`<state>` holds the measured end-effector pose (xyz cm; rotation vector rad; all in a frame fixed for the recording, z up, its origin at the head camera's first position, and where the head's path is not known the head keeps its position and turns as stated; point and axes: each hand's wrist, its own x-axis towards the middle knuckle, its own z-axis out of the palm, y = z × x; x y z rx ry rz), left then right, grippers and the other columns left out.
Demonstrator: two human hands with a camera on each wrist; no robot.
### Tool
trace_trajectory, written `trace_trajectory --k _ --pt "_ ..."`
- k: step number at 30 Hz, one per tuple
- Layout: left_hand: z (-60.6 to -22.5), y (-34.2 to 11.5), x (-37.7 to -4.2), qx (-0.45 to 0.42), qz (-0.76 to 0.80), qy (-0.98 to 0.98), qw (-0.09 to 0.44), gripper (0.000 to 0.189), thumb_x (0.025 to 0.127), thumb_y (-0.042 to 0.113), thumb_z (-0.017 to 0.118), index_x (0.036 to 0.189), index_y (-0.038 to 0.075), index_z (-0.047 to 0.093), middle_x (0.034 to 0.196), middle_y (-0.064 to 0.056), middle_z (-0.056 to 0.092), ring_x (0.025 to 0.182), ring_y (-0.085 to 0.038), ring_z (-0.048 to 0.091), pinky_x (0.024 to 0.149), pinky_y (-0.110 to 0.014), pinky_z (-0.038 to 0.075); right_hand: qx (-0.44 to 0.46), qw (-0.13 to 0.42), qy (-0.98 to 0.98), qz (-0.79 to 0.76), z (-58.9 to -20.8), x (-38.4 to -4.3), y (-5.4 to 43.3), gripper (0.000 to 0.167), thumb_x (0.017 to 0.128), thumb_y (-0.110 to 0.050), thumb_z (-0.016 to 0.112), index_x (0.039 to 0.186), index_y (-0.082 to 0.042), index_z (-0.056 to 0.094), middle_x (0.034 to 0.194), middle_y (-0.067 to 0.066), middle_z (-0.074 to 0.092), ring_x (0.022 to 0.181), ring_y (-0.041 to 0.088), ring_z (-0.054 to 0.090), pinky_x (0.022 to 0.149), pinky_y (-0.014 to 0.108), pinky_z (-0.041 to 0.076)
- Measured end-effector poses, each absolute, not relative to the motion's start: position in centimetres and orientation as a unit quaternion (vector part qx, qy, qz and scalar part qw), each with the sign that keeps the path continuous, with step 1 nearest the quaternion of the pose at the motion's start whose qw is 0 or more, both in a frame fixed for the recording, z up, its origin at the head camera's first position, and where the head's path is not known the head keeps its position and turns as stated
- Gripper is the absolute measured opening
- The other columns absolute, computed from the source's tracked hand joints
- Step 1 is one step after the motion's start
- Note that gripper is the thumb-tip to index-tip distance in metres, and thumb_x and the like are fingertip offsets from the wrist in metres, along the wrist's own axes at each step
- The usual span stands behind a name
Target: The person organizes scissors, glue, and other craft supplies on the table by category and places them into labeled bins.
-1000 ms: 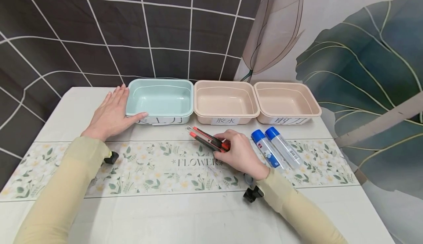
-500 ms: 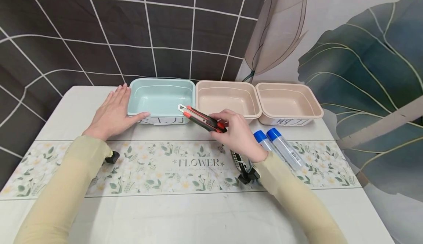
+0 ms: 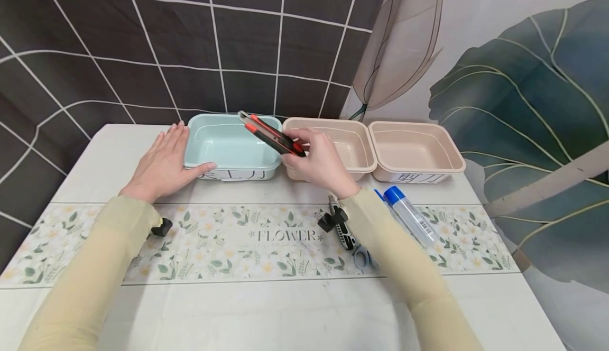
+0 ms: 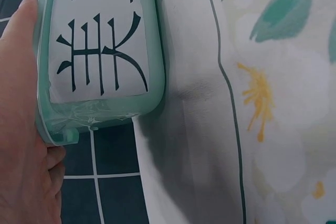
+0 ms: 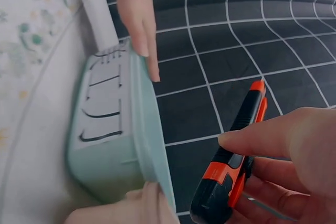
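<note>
My right hand (image 3: 320, 160) pinches a black-and-red utility knife (image 3: 272, 135) by its rear end. The knife tilts over the right part of the light blue bin (image 3: 233, 173), its tip toward the back left. In the right wrist view, the thumb presses along the knife's body (image 5: 220, 174) with curled fingers beneath. At the blue bin's left side rests my left hand (image 3: 159, 163), fingers straight along the wall and thumb at the front rim. Up close, the left wrist view shows the bin's paper label (image 4: 100, 51) with large black characters.
Two beige bins, one in the middle (image 3: 358, 168) and one at right (image 3: 418, 122), stand beside the blue one. Under my right forearm lie another utility knife (image 3: 343, 234) and grey-blue scissors handles (image 3: 362, 258). Blue-capped clear glue tubes (image 3: 413, 218) lie farther right, one mostly covered.
My right hand has lifted the utility knife up and leftward from the table's printed strip to over the blue bin. The left hand has stayed at the bin's side.
</note>
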<state>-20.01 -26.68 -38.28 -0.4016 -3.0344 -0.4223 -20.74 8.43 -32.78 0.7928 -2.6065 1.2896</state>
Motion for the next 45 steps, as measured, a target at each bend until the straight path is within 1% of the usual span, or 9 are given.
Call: trace_trajectory --k 3,6,14,17,21,25,32,39,45 --pt "-38.3 -26.7 -20.0 -0.128 -0.137 -0.982 0.024 0.112 0.094 0.072 0.049 0.158 -0.011 0.008 0.165 -0.029 0.005 0.154 -0.038 0.001 0.124 -0.044 -0.006 0.262 0.054 -0.863 0.428 -32.2 -22.1 6.9 0.045 0.086 -0.005 0.08 0.129 -0.002 0.069 0.115 0.007 0.067 0.097 0.017 0.066 0.091 0.026 0.055" --pt "-38.3 -26.8 -20.0 -0.127 -0.136 -0.982 0.02 0.113 0.094 0.072 0.049 0.158 -0.011 0.007 0.165 -0.029 0.005 0.154 -0.037 0.0 0.124 -0.044 -0.006 0.257 0.034 -0.868 0.424 -31.9 -23.2 5.3 0.045 0.087 -0.006 0.08 0.131 -0.004 0.069 0.116 0.006 0.065 0.098 0.017 0.067 0.087 0.024 0.055" --pt "-38.2 -26.8 -20.0 -0.128 -0.136 -0.982 0.024 0.112 0.095 0.072 0.049 0.159 -0.01 0.009 0.166 -0.028 0.005 0.154 -0.037 0.001 0.124 -0.045 -0.005 0.249 0.006 -0.876 0.414 -32.2 -25.9 2.0 0.043 0.087 -0.006 0.081 0.129 -0.007 0.07 0.115 0.004 0.068 0.087 0.009 0.068 0.077 0.022 0.053" --pt "-38.0 -26.8 -20.1 -0.127 -0.137 -0.982 0.024 0.112 0.095 0.072 0.049 0.159 -0.01 0.009 0.166 -0.028 0.005 0.154 -0.037 0.001 0.124 -0.045 -0.005 0.246 -0.005 -0.882 0.401 -32.3 -26.8 1.1 0.043 0.088 -0.007 0.08 0.129 -0.007 0.07 0.115 0.004 0.069 0.085 0.01 0.067 0.073 0.022 0.054" --pt "-37.9 -26.7 -20.1 -0.127 -0.139 -0.982 0.02 0.112 0.094 0.073 0.049 0.159 -0.01 0.009 0.165 -0.028 0.005 0.154 -0.037 0.001 0.124 -0.045 -0.005 0.25 -0.013 -0.894 0.371 -32.8 -27.9 0.1 0.042 0.087 -0.008 0.08 0.128 -0.005 0.071 0.112 0.005 0.072 0.087 0.012 0.066 0.07 0.023 0.052" --pt "-37.9 -26.6 -20.0 -0.127 -0.139 -0.982 0.021 0.112 0.094 0.072 0.05 0.159 -0.01 0.008 0.165 -0.029 0.006 0.154 -0.038 0.002 0.124 -0.046 -0.004 0.263 -0.019 -0.909 0.323 -33.6 -28.6 -0.9 0.039 0.086 -0.01 0.081 0.124 -0.006 0.074 0.105 0.003 0.074 0.09 0.013 0.063 0.074 0.024 0.049" --pt "-38.0 -26.6 -19.9 -0.126 -0.141 -0.982 0.02 0.113 0.094 0.073 0.05 0.159 -0.009 0.009 0.165 -0.029 0.006 0.154 -0.038 0.002 0.124 -0.046 -0.004 0.265 -0.055 -0.937 0.22 -34.9 -29.1 -2.2 0.033 0.084 -0.012 0.083 0.116 -0.009 0.077 0.097 0.0 0.073 0.085 0.016 0.059 0.076 0.025 0.048" --pt "-38.2 -26.5 -19.8 -0.124 -0.139 -0.982 0.018 0.113 0.094 0.072 0.051 0.159 -0.01 0.008 0.165 -0.029 0.007 0.154 -0.038 0.002 0.124 -0.047 -0.002 0.26 -0.079 -0.95 0.154 -35.9 -28.9 -3.1 0.037 0.083 -0.01 0.082 0.12 -0.008 0.076 0.11 0.003 0.072 0.094 0.017 0.063 0.085 0.028 0.052" --pt "-38.0 -26.5 -19.8 -0.124 -0.143 -0.982 0.021 0.114 0.093 0.073 0.052 0.159 -0.01 0.008 0.165 -0.029 0.008 0.153 -0.039 0.003 0.124 -0.047 -0.001 0.248 -0.079 -0.953 0.153 -35.4 -28.6 -3.5 0.055 0.085 -0.02 0.085 0.135 -0.007 0.067 0.131 0.005 0.066 0.115 0.019 0.062 0.098 0.029 0.051"
